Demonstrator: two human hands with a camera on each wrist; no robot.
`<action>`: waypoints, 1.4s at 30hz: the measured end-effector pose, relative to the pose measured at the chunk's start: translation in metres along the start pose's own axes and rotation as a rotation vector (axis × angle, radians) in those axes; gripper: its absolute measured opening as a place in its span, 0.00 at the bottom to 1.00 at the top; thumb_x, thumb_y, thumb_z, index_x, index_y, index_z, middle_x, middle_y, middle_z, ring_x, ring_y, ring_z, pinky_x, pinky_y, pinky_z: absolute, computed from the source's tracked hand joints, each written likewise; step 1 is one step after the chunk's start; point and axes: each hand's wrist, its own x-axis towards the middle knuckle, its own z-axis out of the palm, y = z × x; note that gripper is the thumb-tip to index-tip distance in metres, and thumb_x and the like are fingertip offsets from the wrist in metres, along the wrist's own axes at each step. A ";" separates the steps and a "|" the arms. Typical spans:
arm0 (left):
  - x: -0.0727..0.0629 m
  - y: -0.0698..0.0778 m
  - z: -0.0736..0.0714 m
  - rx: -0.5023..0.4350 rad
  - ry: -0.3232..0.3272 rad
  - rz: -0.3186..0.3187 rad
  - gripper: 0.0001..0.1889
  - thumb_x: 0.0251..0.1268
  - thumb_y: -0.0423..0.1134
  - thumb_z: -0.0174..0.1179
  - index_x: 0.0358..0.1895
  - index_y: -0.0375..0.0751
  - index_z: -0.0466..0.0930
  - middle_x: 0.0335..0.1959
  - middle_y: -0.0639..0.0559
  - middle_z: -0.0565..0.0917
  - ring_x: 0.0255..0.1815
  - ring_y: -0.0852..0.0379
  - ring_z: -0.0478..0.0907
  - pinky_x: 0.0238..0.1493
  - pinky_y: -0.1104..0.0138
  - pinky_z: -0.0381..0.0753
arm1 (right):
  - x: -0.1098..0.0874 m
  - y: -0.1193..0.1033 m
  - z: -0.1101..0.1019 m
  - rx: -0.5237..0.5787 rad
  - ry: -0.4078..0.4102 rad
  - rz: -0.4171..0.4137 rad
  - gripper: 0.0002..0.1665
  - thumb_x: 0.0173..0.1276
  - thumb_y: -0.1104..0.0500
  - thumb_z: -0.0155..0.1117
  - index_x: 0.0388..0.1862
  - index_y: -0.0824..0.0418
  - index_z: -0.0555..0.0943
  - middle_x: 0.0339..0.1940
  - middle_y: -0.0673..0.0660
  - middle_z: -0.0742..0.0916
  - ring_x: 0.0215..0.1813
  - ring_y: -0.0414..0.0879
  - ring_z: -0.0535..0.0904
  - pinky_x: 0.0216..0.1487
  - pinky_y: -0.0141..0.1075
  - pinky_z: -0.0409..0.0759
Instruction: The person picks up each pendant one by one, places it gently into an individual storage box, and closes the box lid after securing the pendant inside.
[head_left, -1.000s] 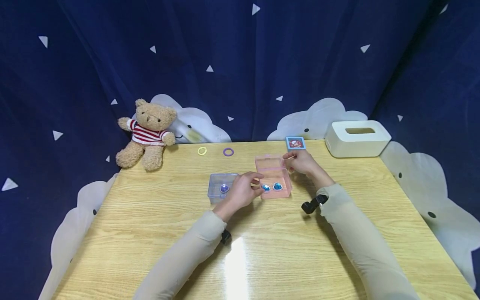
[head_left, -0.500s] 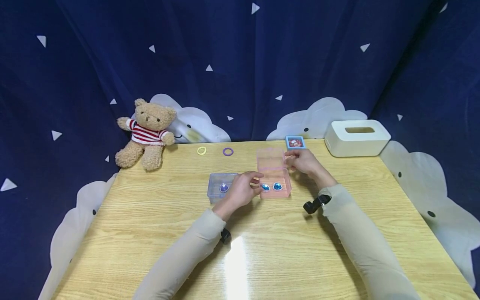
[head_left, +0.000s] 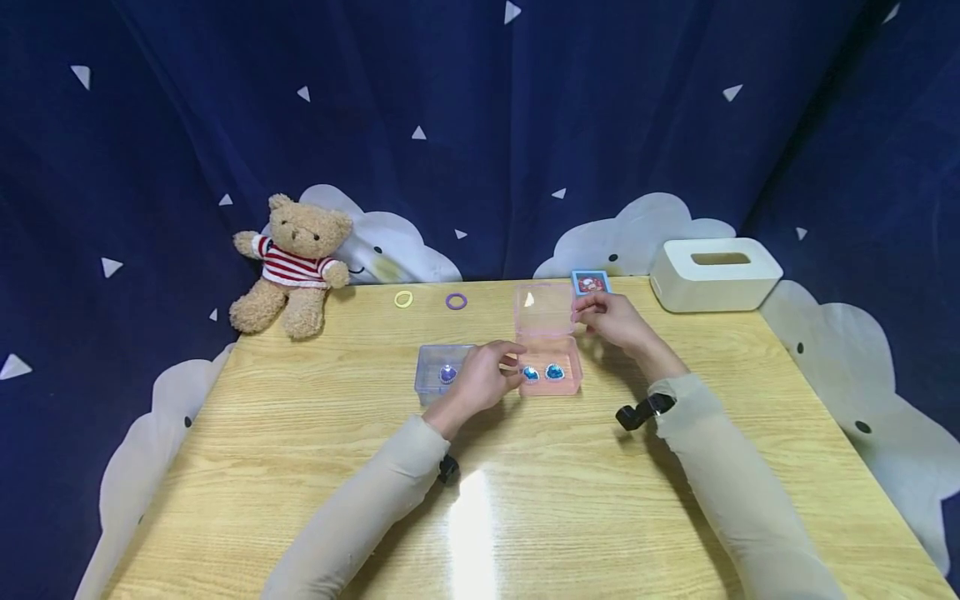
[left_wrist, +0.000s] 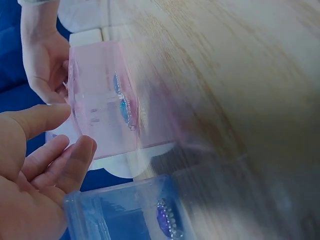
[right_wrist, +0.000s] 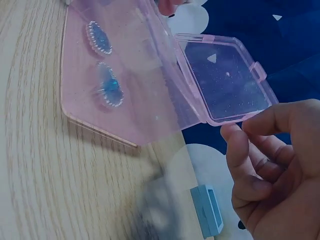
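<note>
A clear pink plastic box (head_left: pixel 546 350) sits at the table's middle, its hinged lid (head_left: pixel 542 310) raised behind it. Inside lie two blue gems (head_left: pixel 554 372) edged with small white beads. My right hand (head_left: pixel 617 323) pinches the lid's right edge between thumb and fingertips (right_wrist: pixel 235 132). At the box's left side is my left hand (head_left: pixel 483 382), fingers (left_wrist: pixel 77 162) loosely bent with nothing between them. It covers part of a clear blue box (head_left: pixel 429 367), which holds a purple gem (head_left: pixel 447 374).
Behind the boxes lie a yellow ring (head_left: pixel 403 299) and a purple ring (head_left: pixel 456 302). A small blue-framed square (head_left: pixel 591 282) is just beyond my right hand. A white tissue box (head_left: pixel 716 279) stands back right, a teddy bear (head_left: pixel 298 258) back left.
The pink lid has swung from leaning low to nearly upright. My right hand has shifted slightly up and to the right along with it, while the left hand has stayed put.
</note>
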 end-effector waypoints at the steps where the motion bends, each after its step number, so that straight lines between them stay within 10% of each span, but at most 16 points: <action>1: 0.000 0.000 0.000 0.000 -0.001 -0.002 0.24 0.59 0.32 0.70 0.61 0.35 0.79 0.57 0.41 0.84 0.49 0.49 0.87 0.47 0.69 0.89 | -0.002 -0.001 -0.001 0.001 -0.005 -0.008 0.14 0.72 0.66 0.57 0.54 0.70 0.77 0.41 0.57 0.86 0.38 0.50 0.81 0.43 0.44 0.87; 12: -0.002 0.002 0.000 0.000 0.015 -0.030 0.28 0.57 0.32 0.72 0.63 0.37 0.77 0.57 0.40 0.84 0.49 0.50 0.87 0.48 0.69 0.89 | -0.015 -0.002 -0.006 -0.003 -0.060 -0.068 0.11 0.74 0.65 0.53 0.49 0.69 0.78 0.48 0.64 0.84 0.47 0.55 0.81 0.44 0.41 0.85; 23: -0.004 0.002 0.002 -0.078 0.044 -0.097 0.36 0.55 0.32 0.73 0.69 0.34 0.71 0.60 0.40 0.83 0.48 0.51 0.88 0.72 0.52 0.74 | -0.019 0.001 -0.007 -0.062 -0.094 -0.057 0.11 0.75 0.63 0.53 0.46 0.66 0.81 0.49 0.64 0.84 0.42 0.61 0.80 0.41 0.43 0.83; 31: -0.005 0.002 0.000 -0.138 0.061 -0.100 0.39 0.54 0.28 0.72 0.72 0.43 0.68 0.61 0.40 0.82 0.47 0.49 0.88 0.45 0.70 0.89 | -0.023 0.002 -0.004 -0.107 -0.109 -0.037 0.11 0.74 0.62 0.54 0.47 0.65 0.82 0.47 0.63 0.85 0.44 0.59 0.80 0.46 0.45 0.83; 42: -0.008 0.001 -0.006 -0.126 -0.006 -0.080 0.32 0.54 0.32 0.74 0.65 0.44 0.75 0.63 0.45 0.81 0.49 0.50 0.88 0.42 0.72 0.88 | -0.021 0.008 0.001 -0.147 -0.118 -0.060 0.09 0.69 0.59 0.65 0.45 0.61 0.85 0.41 0.56 0.87 0.37 0.50 0.83 0.42 0.45 0.86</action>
